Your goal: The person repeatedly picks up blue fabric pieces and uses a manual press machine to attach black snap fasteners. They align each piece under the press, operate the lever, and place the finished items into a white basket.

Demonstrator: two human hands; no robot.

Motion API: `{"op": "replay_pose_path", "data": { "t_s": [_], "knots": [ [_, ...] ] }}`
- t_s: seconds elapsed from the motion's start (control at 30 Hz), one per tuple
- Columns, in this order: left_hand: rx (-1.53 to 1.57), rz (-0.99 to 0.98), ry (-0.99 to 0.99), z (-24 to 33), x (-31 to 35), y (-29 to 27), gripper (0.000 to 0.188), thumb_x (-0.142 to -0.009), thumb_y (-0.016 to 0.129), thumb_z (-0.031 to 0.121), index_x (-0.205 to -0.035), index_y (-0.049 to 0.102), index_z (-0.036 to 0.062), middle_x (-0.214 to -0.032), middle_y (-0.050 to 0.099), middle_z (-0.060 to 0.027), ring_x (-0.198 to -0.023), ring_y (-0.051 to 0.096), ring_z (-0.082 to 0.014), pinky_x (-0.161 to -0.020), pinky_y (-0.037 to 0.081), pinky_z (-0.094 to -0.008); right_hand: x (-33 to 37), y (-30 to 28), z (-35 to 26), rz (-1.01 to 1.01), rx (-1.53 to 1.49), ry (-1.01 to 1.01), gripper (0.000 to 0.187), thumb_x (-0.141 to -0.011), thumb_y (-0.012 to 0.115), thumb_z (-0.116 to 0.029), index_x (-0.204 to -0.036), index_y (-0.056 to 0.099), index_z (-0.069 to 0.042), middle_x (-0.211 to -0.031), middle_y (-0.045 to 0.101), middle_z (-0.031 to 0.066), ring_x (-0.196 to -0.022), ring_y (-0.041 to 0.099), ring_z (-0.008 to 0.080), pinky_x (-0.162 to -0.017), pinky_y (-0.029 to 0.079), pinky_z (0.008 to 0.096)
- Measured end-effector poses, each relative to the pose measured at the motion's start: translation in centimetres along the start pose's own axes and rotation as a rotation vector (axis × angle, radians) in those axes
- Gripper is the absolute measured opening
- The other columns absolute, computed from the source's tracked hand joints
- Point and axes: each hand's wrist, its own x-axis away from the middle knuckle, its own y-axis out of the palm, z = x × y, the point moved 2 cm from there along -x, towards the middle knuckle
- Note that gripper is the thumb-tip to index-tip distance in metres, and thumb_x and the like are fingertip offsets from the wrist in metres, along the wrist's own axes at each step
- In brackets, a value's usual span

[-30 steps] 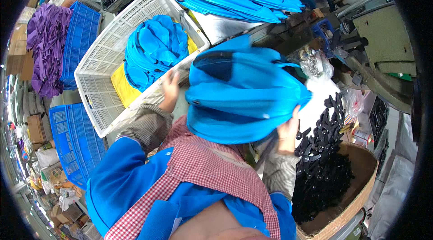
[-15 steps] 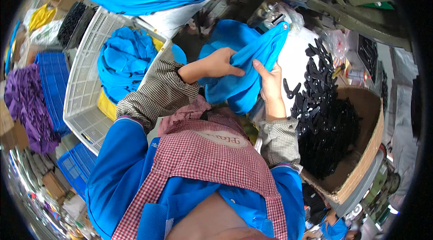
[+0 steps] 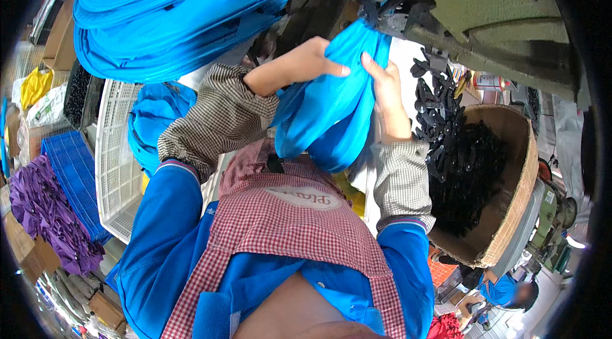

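A bright blue cloth piece (image 3: 331, 109) hangs in folds between my two hands, in front of my checked apron. My left hand (image 3: 306, 61) grips its left side, thumb pressed on the folds. Across from it, my right hand (image 3: 387, 87) is closed on the right edge, thumb uppermost. The cloth's gathered far tip reaches the head of a green metal machine (image 3: 478, 26), where its end is hidden. To the right of my right hand lie several loose black plastic parts (image 3: 437, 109), looking like small clips or handles.
A cardboard box (image 3: 513, 205) of black parts stands at the right. Stacked blue cloth (image 3: 185, 14) fills the far left, above a white plastic crate (image 3: 115, 179) holding more blue cloth (image 3: 150, 122). Purple cloth (image 3: 48, 211) and a blue crate (image 3: 73, 167) sit farther left. Another person (image 3: 503, 291) is at lower right.
Both hands have carried the cloth away from me; its tip with a metal eyelet, visible before, is now at the machine head. My view has shifted, showing more of the machine and blue stack.
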Motion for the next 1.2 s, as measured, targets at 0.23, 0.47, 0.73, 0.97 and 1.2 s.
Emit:
{"op": "replay_pose_path", "data": {
  "t_s": [0.23, 0.47, 0.73, 0.97, 1.2],
  "knots": [
    [0.119, 0.017, 0.009, 2.6, -2.9, -3.1, 0.03, -0.075, 0.066, 0.018, -0.098, 0.061, -0.0011, -0.09, 0.063, -0.0063, -0.079, 0.06, -0.0148, -0.074, 0.047, -0.029, -5.7, -0.6, -1.6, 0.091, 0.294, -0.234, 0.042, -0.073, 0.069, -0.015, -0.109, 0.054, -0.001, -0.106, 0.057, 0.0063, -0.093, 0.054, 0.0166, -0.089, 0.038, 0.0295],
    [0.204, -0.076, -0.214, 2.7, -3.0, -3.8, 0.037, -0.075, 0.064, 0.022, -0.104, 0.059, -0.0006, -0.095, 0.063, -0.0083, -0.083, 0.061, -0.0178, -0.077, 0.046, -0.03, -5.7, -0.2, -1.2, 0.107, 0.166, -0.143, 0.034, -0.072, 0.069, -0.01, -0.103, 0.057, -0.001, -0.099, 0.06, 0.0067, -0.09, 0.055, 0.0165, -0.085, 0.042, 0.0298],
    [0.191, 0.103, -0.14, 0.7, -2.8, -1.8, 0.04, -0.07, 0.071, 0.02, -0.101, 0.059, -0.0039, -0.095, 0.063, -0.0124, -0.081, 0.062, -0.0191, -0.075, 0.049, -0.0312, -5.8, 0.3, -0.4, 0.17, 0.237, -0.086, 0.047, -0.076, 0.065, -0.012, -0.116, 0.047, 0.003, -0.111, 0.055, 0.0153, -0.097, 0.054, 0.0251, -0.085, 0.044, 0.0355],
    [0.252, 0.054, -0.245, 1.0, -2.8, -2.4, 0.041, -0.073, 0.068, 0.022, -0.103, 0.058, -0.0034, -0.094, 0.063, -0.0113, -0.079, 0.062, -0.0192, -0.076, 0.049, -0.0315, -6.5, -0.4, 0.6, 0.142, 0.137, -0.015, 0.037, -0.075, 0.066, -0.018, -0.094, 0.057, 0.012, -0.089, 0.062, 0.018, -0.078, 0.061, 0.024, -0.067, 0.05, 0.0335],
    [0.042, 0.045, -0.142, 0.2, -2.7, -2.9, 0.043, -0.075, 0.068, 0.027, -0.101, 0.058, -0.0056, -0.093, 0.063, -0.0128, -0.078, 0.062, -0.0197, -0.072, 0.05, -0.0293, -5.7, -2.7, 1.0, 0.074, 0.374, -0.056, 0.056, -0.082, 0.061, -0.033, -0.118, 0.045, 0.007, -0.115, 0.054, 0.0136, -0.103, 0.052, 0.0237, -0.087, 0.042, 0.0321]
  ]
}}
